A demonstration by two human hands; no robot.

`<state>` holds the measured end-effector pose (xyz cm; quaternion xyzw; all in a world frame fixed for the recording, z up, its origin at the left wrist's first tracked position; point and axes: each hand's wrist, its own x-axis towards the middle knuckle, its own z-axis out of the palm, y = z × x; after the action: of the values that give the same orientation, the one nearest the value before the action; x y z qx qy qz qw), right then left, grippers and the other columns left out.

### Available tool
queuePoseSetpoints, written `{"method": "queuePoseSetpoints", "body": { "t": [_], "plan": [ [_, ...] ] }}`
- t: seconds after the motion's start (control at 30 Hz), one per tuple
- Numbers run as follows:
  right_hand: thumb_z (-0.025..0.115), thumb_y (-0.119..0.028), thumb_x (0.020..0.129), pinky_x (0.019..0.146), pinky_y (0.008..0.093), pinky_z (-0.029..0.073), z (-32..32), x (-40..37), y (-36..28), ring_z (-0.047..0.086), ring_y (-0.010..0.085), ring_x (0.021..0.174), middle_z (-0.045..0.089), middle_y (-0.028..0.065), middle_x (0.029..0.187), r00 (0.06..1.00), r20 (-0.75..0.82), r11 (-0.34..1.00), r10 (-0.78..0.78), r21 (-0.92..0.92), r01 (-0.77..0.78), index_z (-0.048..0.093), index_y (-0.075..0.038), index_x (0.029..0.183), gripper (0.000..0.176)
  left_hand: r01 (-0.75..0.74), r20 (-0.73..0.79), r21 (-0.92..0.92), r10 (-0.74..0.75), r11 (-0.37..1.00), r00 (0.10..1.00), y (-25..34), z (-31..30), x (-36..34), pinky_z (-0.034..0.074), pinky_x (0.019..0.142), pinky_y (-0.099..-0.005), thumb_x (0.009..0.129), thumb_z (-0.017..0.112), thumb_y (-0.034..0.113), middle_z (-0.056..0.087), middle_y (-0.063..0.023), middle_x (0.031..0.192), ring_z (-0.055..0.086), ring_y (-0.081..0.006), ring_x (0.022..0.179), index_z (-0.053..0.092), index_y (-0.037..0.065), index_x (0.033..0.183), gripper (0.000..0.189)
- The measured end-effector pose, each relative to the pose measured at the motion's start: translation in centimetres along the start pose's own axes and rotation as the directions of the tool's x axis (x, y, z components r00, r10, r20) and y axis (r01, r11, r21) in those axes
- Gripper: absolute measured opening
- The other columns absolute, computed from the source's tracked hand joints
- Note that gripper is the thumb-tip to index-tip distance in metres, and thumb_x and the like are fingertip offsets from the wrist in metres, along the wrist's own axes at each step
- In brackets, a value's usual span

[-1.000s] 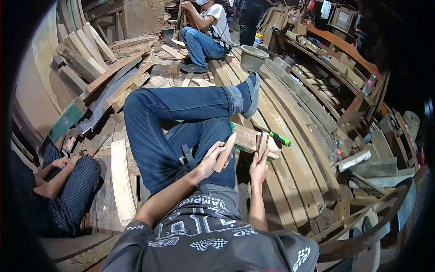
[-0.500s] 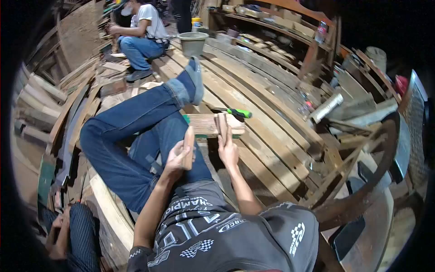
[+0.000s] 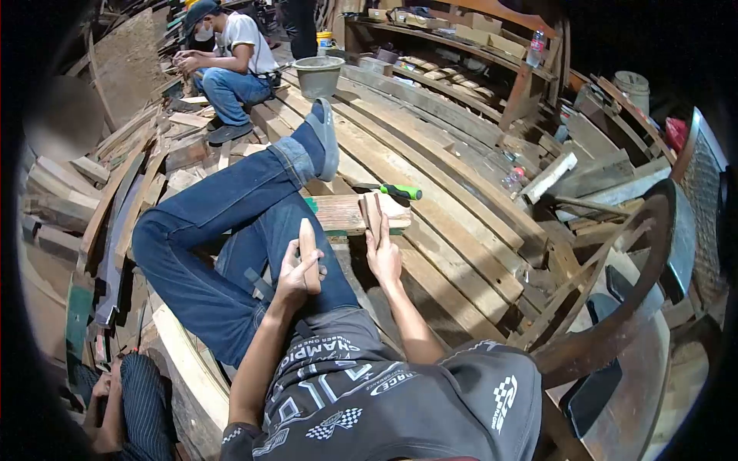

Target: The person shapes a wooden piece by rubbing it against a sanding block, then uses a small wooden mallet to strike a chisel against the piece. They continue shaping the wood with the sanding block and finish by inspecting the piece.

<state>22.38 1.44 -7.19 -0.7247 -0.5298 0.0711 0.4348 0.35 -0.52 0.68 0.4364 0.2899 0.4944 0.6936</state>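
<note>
In my left hand (image 3: pixel 292 278) is a pale wooden piece (image 3: pixel 308 244) with a rounded tip, held upright above my thigh with my fingers wrapped around its lower part. My right hand (image 3: pixel 384 260) grips a small flat wooden block (image 3: pixel 372 213) with darker edges, its fingers along the side. That block rests on or just over a thicker timber piece (image 3: pixel 338 213) with green paint on its edges; contact is hard to tell. The two held pieces are apart. Just beyond lies a tool with a green and black handle (image 3: pixel 401 191), its working end dark and thin.
Long planks (image 3: pixel 453 203) form the slatted surface ahead. A grey bucket (image 3: pixel 319 77) stands at the back, near a crouching co-worker (image 3: pixel 234 69). Another person's striped trouser leg (image 3: pixel 144 399) is at lower left. A phone (image 3: pixel 592 396) lies at right, near a curved wooden frame (image 3: pixel 642 269).
My left hand has moved slightly left with the wooden piece and turned it, so its tip leans left. My right hand keeps its grip on the small block. The view has shifted a little.
</note>
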Motion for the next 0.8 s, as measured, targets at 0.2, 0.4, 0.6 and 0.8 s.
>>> {"method": "queuePoseSetpoints", "body": {
  "t": [0.2,0.4,0.6,0.8],
  "plan": [
    [0.052,-0.042,0.098,0.055,0.0561,0.047,0.1,0.0,0.0,0.063,0.0509,0.066,0.062,0.0326,0.069,1.000,0.009,0.998,0.022,-0.064,-0.021,0.025,-0.019,0.154,0.067,0.053,-0.020,-0.028,-0.053,0.998,0.998,0.4,0.0,0.1,0.048,0.054,-0.0255,0.094,0.066,0.016,0.064,-0.0115,0.097,0.059,-0.0150,0.063,0.046,0.002,0.117,0.034],
    [0.048,-0.046,0.100,0.059,0.0577,0.046,0.1,-0.4,-1.4,0.063,0.0522,0.077,0.065,0.0350,0.084,0.994,-0.088,0.996,-0.064,-0.060,0.059,0.026,-0.022,0.155,0.064,0.055,-0.068,-0.004,-0.055,0.998,0.996,0.3,0.0,-0.2,0.052,0.059,-0.0275,0.089,0.075,0.027,0.064,-0.0098,0.099,0.062,-0.0145,0.069,0.039,-0.002,0.128,0.060],
    [0.047,-0.048,0.101,0.063,0.0573,0.046,0.7,0.0,-0.6,0.061,0.0546,0.086,0.064,0.0358,0.094,0.996,-0.047,0.996,-0.082,-0.032,0.080,0.026,-0.023,0.154,0.063,-0.004,-0.031,-0.058,0.002,0.998,1.000,-1.8,-1.5,0.8,0.050,0.058,-0.0276,0.091,0.073,0.025,0.065,-0.0094,0.096,0.062,-0.0144,0.066,0.039,0.001,0.124,0.054],
    [0.044,-0.051,0.101,0.063,0.0582,0.046,1.0,0.1,-0.2,0.061,0.0552,0.083,0.064,0.0362,0.092,0.994,-0.059,0.992,-0.094,-0.090,0.088,0.024,-0.024,0.155,0.064,0.010,-0.023,-0.034,-0.011,0.999,1.000,-1.9,-1.7,1.0,0.049,0.058,-0.0274,0.089,0.075,0.026,0.065,-0.0097,0.098,0.062,-0.0143,0.068,0.039,0.000,0.125,0.057]
  ]
}}
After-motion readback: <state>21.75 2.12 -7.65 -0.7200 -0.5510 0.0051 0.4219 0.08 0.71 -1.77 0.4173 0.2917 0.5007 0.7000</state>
